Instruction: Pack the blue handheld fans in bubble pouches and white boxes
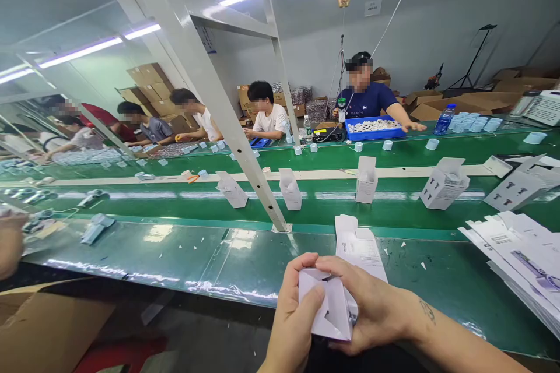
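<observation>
Both my hands hold one small white cardboard box (329, 309) low in the middle of the view, just in front of the green table edge. My left hand (292, 315) grips its left side with the thumb pressed on the front face. My right hand (371, 309) wraps round the box from the right and behind. A flat white box blank (359, 245) lies on the table just beyond my hands.
A stack of flat box blanks (520, 262) lies at my right. Several folded white boxes (366, 179) stand on the green conveyor (175, 198). A slanted metal post (227, 128) rises at centre. Several people sit opposite; a blue tray (374, 128) stands there. Another person's hand (9, 242) shows far left.
</observation>
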Demonstrator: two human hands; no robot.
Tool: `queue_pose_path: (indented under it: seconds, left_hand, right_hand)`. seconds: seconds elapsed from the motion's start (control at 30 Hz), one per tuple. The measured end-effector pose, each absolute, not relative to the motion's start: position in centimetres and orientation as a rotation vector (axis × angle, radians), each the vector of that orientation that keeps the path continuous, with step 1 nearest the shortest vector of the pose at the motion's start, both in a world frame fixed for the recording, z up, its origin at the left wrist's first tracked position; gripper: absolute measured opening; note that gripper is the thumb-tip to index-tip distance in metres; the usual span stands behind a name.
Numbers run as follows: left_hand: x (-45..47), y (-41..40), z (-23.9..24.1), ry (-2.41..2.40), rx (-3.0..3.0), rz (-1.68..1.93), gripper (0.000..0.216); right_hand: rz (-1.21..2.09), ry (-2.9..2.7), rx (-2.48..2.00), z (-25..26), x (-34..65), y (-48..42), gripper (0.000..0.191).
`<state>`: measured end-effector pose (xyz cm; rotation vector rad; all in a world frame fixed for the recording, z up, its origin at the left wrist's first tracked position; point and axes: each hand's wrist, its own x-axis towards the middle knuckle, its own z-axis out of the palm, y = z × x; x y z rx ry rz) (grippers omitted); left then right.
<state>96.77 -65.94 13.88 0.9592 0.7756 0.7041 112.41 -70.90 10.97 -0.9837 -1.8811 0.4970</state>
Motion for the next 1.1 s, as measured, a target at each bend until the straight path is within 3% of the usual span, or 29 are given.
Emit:
queue_pose_path:
  seconds: [0.17,0.37,0.5,0.67,0.87,1.03,1.1]
  left_hand:
    - [96.2,-65.0,13.0,0.82,1.045,0.676,0.037]
    - [95.1,-64.0,12.1,0.807,1.091,0.536,0.054]
    - [94.6,-63.5,12.6,0.79,0.857,0.616,0.058]
    - [93.8,-61.9,12.5,0.784,0.745,0.828,0.057]
    - [91.7,-58.8,11.1,0.801,0.733,0.538,0.064]
    - [88.8,-55.9,8.7,0.757,0.572,0.065,0.078]
    - [87.8,-54.8,8.3,0.781,0.552,0.07,0.067]
  right_hand:
    - [0.577,-1.904,-0.996,10.8,112.0,-70.4,0.108]
    - [0.569,-1.931,-1.018,10.4,111.7,-70.0,0.109]
    - [0.587,-1.922,-1.042,10.7,110.9,-69.3,0.112]
    - [0.352,-2.028,-0.979,9.7,109.4,-68.1,0.11]
    - [0.425,-2.098,-0.938,7.1,108.0,-65.5,0.115]
    - [0.474,-2.203,-0.943,5.0,107.0,-62.8,0.117]
    - [0.52,-2.254,-0.893,4.4,106.5,-62.6,0.112]
